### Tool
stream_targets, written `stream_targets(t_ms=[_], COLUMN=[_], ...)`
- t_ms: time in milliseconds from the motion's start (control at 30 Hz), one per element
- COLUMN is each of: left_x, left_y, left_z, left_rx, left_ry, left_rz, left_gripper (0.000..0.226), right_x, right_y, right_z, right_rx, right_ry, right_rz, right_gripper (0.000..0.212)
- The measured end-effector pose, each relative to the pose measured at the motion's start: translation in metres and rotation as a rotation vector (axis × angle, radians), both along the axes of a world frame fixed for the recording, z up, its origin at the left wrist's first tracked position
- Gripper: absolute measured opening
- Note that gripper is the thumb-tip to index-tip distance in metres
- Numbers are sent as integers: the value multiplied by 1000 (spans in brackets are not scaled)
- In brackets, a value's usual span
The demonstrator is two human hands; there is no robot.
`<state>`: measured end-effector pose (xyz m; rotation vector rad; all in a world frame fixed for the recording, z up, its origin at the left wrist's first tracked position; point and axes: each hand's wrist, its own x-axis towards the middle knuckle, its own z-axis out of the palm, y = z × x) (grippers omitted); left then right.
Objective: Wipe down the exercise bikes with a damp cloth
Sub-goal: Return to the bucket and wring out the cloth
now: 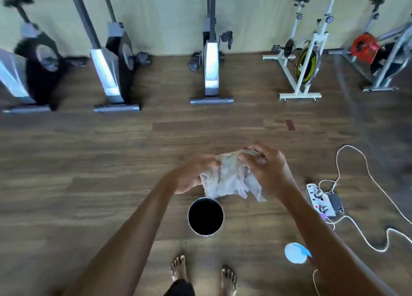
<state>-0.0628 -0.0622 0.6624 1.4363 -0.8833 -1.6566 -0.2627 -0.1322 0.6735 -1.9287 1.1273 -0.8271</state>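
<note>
grey-white cloth (231, 179), crumpled and creased, hangs in the air between your two hands, above the wood-plank floor (111, 162) and just beyond a round container (206, 216) whose inside reads fully black; contents cannot be told. your left hand (194, 173) grasps the cloth's left edge with fingers curled under the fabric. your right hand (265, 168) pinches the upper right part of the cloth, thumb and fingers bunched on a fold at the top. loose corners of the cloth dangle down toward the container's far rim. both forearms are bare and reach forward from the near edge of the view. your bare feet (202, 273) stand on the floor on the near side of the container. along the far edge of the floor, against a pale wall, stand the exercise bikes: three grey and black ones (211, 68) from the left corner to the middle, a white-framed one with a yellow-rimmed flywheel (305, 63), and one with a red flywheel (365, 46) at the right corner. none of them is near the cloth. toward the floor's right edge lies a white power strip (321, 199) with plugs in it, and a pale cord (365, 235) loops around it. a light blue disc (296, 252) lies on the floor beside your right forearm.
</note>
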Motion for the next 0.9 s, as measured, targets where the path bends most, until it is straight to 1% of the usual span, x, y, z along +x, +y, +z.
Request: stream_targets(t_ms=[67,100,167,233,300,333,367,433,533,600,667,700,767,833,867,900], left_x=[4,4,4,4,4,4,5,5,13,19,23,24,26,28,28,27], left_y=[10,14,24,35,43,45,47,52,61,66,71,74,75,73,71,70], left_z=[-3,-1,2,2,1,0,-1,0,-2,-2,0,0,1,-4,-6,-9], left_rx=[9,3,-23,-78,-126,-146,-165,-172,-145,-136,-147,-154,-187,-230,-244,-257], left_ry=[-81,-90,-49,-35,-123,-164,-171,-114,-51,-48,-78,-107,-210,-409,-467,-497], left_rz=[-45,-70,-85,-128,-180,-202,-218,-226,-264,-285,-281,-270,-229,-184,-161,-122], left_gripper=[31,35,44,65,88,95,98,100,100,98,89,80,52,19,5,14], right_x=[-8,-10,-12,-14,-13,-13,-12,-10,-4,-1,3,4,7,10,13,13], right_y=[-3,-3,-3,-2,0,2,3,8,15,22,32,36,43,51,57,63], right_z=[0,0,-2,-4,-6,-8,-12,-20,-33,-37,-36,-38,-44,-51,-49,-48], right_rx=[80,121,196,290,384,429,469,551,726,820,883,903,905,858,820,765], right_ry=[-53,-81,-108,-126,-122,-115,-108,-120,-213,-268,-305,-308,-266,-180,-137,-101], right_rz=[45,54,39,15,-12,-19,-21,-36,-74,-92,-93,-83,-82,-49,-19,14], right_gripper=[6,9,12,13,17,19,21,28,33,33,31,30,30,31,33,37])
